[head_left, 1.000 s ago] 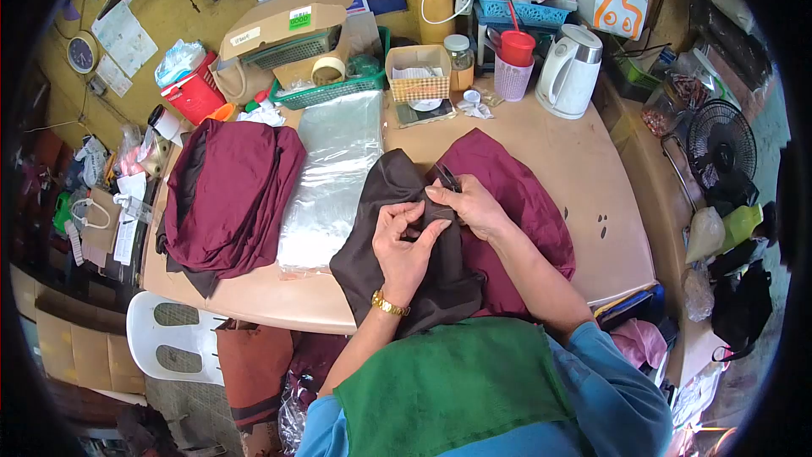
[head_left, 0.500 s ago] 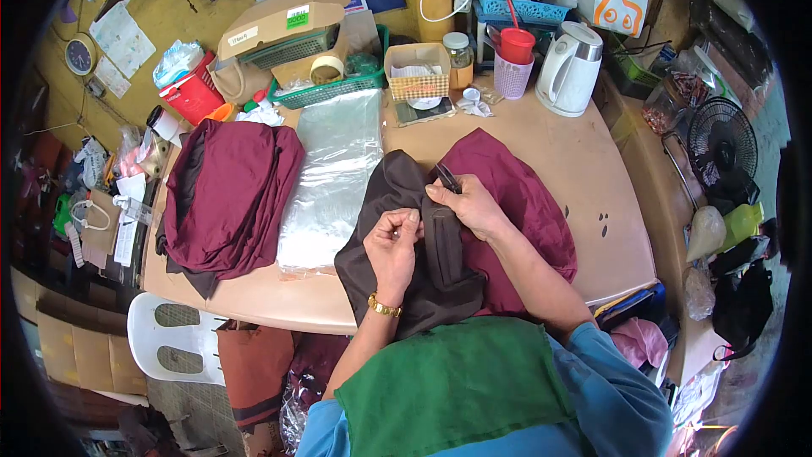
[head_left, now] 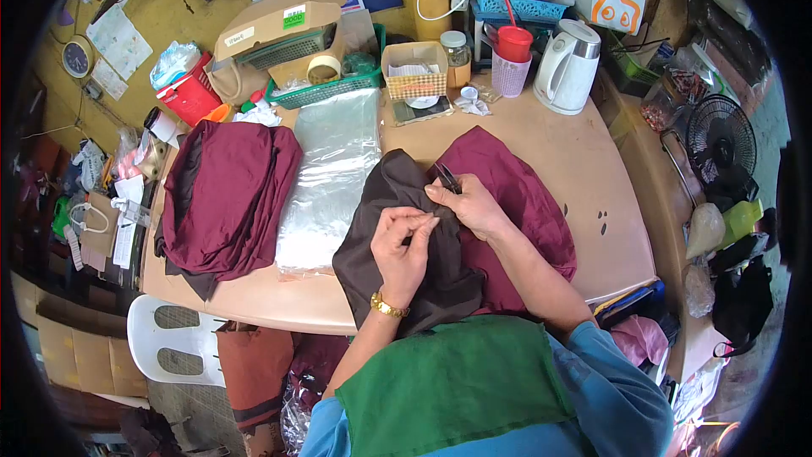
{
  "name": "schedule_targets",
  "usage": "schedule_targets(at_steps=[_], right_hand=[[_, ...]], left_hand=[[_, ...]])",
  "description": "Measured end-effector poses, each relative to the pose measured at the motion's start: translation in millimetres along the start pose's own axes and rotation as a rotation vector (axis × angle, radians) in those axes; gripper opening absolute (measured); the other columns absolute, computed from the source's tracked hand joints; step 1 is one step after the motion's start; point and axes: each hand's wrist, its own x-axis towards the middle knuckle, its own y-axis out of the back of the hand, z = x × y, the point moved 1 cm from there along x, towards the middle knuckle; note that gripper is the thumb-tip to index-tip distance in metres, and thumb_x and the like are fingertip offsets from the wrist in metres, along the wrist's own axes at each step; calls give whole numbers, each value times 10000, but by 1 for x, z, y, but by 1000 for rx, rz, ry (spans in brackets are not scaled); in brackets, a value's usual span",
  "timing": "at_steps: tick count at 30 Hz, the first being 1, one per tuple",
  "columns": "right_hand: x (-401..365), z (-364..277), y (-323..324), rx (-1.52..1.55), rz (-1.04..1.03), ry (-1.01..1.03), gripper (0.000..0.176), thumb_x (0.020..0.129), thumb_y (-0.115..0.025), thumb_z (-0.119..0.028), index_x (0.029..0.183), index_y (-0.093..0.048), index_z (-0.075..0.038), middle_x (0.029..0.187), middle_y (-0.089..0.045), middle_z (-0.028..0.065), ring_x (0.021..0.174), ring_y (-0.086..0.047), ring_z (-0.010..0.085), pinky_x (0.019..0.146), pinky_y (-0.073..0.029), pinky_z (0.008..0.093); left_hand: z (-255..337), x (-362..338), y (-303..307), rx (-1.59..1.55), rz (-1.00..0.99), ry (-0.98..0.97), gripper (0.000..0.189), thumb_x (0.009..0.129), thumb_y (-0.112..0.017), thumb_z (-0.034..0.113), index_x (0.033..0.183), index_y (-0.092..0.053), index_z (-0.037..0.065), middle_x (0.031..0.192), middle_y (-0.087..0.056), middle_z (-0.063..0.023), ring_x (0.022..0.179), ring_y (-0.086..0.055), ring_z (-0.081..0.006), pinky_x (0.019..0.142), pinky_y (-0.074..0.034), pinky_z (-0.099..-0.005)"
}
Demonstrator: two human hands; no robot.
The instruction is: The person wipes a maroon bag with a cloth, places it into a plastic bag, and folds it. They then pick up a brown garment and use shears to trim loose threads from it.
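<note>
Dark brown cloth lies in front of me, partly over a maroon cloth. My left hand, with a gold watch at the wrist, is pinched at the brown cloth; what lies between its fingertips is too small to make out. Just right of it, my right hand is closed around a small dark tool, which looks like thread snips, its tip pointing up and left. The fingers of that hand rest on the brown cloth near its border with the maroon one.
On the table, a folded maroon pile lies left beside clear plastic sheets. Along the back stand a green basket, a woven box, a jar, a purple cup and a white kettle.
My left hand has shifted slightly right, closer to my right hand, and turned. The brown cloth's seam or strip between the hands is now mostly covered. My right hand is nearly still.
</note>
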Motion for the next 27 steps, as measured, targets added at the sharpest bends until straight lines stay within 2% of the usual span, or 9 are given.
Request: schedule_targets(at_steps=[3, 5, 6, 8, 13, 20, 24, 26, 27], right_hand=[[-1, -1, 0, 10, -59, 14, 230, 969, -689, -239, 966, -658, -10, 804, -601, -23, 735, -511, 70, 671, -425, 272], [-6, -13, -6, -38, 101, 355, 310, 964, -697, -226, 1147, -585, -2, 891, -612, 21, 794, -532, 85, 710, -445, 272], [-10, -16, -2, -153, 149, 390, 398, 971, -685, -217, 1259, -505, -8, 968, -620, 77, 862, -583, 127, 749, -479, 302], [-31, -38, -3, -472, 297, 570, 377, 905, -729, -167, 1221, -569, -36, 959, -606, 109, 866, -637, 250, 780, -501, 374], [-69, -47, -8, -930, 289, 781, 331, 758, -811, -116, 1068, -698, -89, 918, -573, 54, 784, -615, 233, 687, -441, 389], [-60, -23, -11, -839, 366, 845, 293, 706, -831, -89, 964, -692, -84, 905, -570, 43, 729, -600, 230, 631, -432, 371], [-53, -2, -10, -643, 303, 730, 272, 735, -814, -43, 969, -676, -57, 914, -570, 64, 738, -613, 237, 631, -476, 356], [-44, 1, -2, -447, 374, 535, 254, 775, -789, -12, 990, -655, -30, 925, -572, 89, 757, -622, 231, 664, -512, 325], [-37, 15, 8, -581, 417, 543, 308, 802, -785, -29, 1058, -613, -20, 961, -580, 107, 769, -624, 225, 699, -521, 324]], left_hand=[[-17, -1, 7, -423, 10, 382, 80, 935, -713, 59, 881, -684, 7, 936, -664, -38, 760, -574, -67, 669, -475, -204], [-18, -1, 11, -719, 26, 661, 101, 979, -679, 122, 935, -680, 31, 907, -659, -6, 742, -574, -56, 689, -495, -197], [-17, -1, 12, -717, 29, 659, 101, 979, -679, 122, 935, -680, 31, 907, -659, -6, 742, -574, -56, 689, -495, -197], [-17, -1, 12, -779, 55, 727, 113, 991, -671, 164, 979, -673, 51, 873, -650, 15, 740, -577, -51, 706, -519, -207], [-17, 0, 14, -758, 23, 690, 122, 988, -676, 172, 977, -675, 50, 917, -643, 5, 775, -585, -61, 722, -533, -223], [-13, -3, 11, -550, 43, 546, 116, 954, -707, 117, 948, -681, 4, 1110, -581, -48, 846, -588, -79, 746, -526, -234], [-3, -5, 12, -490, -8, 400, 79, 953, -687, 75, 936, -664, 2, 1084, -576, -58, 865, -598, -102, 781, -523, -248], [10, 2, 30, -290, 48, 240, 48, 945, -667, 23, 907, -638, 15, 1057, -580, -70, 911, -603, -129, 811, -523, -274], [1, 1, 44, -383, 156, 299, 79, 957, -647, 34, 886, -616, 22, 1036, -586, -77, 941, -599, -139, 836, -517, -286]])
